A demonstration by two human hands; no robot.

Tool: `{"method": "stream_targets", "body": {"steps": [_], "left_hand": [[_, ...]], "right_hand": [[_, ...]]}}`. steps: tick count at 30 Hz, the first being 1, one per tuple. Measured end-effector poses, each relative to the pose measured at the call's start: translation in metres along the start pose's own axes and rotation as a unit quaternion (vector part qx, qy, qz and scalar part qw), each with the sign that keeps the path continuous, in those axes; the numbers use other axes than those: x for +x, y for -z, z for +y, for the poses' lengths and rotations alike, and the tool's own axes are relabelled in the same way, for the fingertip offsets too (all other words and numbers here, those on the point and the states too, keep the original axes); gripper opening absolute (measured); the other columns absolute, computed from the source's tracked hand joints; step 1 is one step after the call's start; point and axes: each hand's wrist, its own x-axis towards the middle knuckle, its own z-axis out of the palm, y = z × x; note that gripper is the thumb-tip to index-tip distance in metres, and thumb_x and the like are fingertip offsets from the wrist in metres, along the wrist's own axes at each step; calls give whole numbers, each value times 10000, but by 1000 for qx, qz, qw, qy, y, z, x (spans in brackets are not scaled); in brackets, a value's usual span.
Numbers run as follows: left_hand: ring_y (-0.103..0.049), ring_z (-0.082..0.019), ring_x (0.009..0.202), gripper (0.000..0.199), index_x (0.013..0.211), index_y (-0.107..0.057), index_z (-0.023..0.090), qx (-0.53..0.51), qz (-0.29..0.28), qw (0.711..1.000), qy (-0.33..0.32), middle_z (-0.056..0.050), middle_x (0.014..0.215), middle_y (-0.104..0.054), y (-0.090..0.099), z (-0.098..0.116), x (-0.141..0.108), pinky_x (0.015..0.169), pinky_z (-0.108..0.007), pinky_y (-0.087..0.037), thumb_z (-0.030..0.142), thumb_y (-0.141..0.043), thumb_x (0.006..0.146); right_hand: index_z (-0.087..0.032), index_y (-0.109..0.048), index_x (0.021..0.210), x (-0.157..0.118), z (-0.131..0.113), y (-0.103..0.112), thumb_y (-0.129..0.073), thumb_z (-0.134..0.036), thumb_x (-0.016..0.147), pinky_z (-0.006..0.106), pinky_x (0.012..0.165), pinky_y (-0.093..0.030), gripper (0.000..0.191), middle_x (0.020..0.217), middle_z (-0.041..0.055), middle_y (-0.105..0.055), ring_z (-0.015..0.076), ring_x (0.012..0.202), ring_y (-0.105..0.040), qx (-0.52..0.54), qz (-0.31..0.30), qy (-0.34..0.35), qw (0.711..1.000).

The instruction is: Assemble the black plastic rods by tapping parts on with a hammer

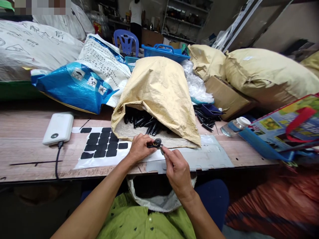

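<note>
My left hand (141,146) pinches a small black plastic piece with a rounded end (157,142) just above the table's front edge. My right hand (177,167) is closed, thumb and finger together, at a thin metallic-looking item (161,151) that touches the black piece; its kind is too small to make out. Right behind both hands, a yellow woven sack (159,83) lies with its mouth towards me. Many slim black plastic pieces (142,121) show inside it. Left of my hands lies a white sheet with black rounded-square stickers (101,146).
A white power bank (58,128) with a black cable sits at left. A grey board (214,154) lies at right, near a small clear jar (234,126) and more black pieces (205,121). Big sacks (271,71) line the back. A white bag (159,202) hangs open below my hands.
</note>
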Motion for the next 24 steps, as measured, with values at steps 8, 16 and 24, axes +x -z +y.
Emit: {"method": "stream_targets", "body": {"steps": [8,16,24], "left_hand": [[-591,-234,940,134,883,-789,291,-11,7,1000,1,2,898,-738,-2,-3,1,898,-396,-391,322,-790,753],[-587,-242,951,171,901,-772,283,18,6,1000,-6,11,921,-738,-1,1,-1,911,-410,-401,288,-753,732],[-574,-241,954,163,906,-781,291,24,-6,1000,-7,9,912,-723,-1,-2,0,925,-415,-394,294,-748,747]], "right_hand": [[-257,-678,1305,1,6,7,-444,-256,1028,302,819,-522,363,906,62,-637,188,868,-635,-11,33,-13,999],[-249,-687,1274,5,28,11,-442,-270,1021,311,857,-509,353,980,71,-674,199,927,-649,-33,24,-43,998],[-296,-740,1163,16,75,13,-564,-250,971,332,795,-372,265,894,44,-633,212,890,-549,-241,27,-35,969]]}}
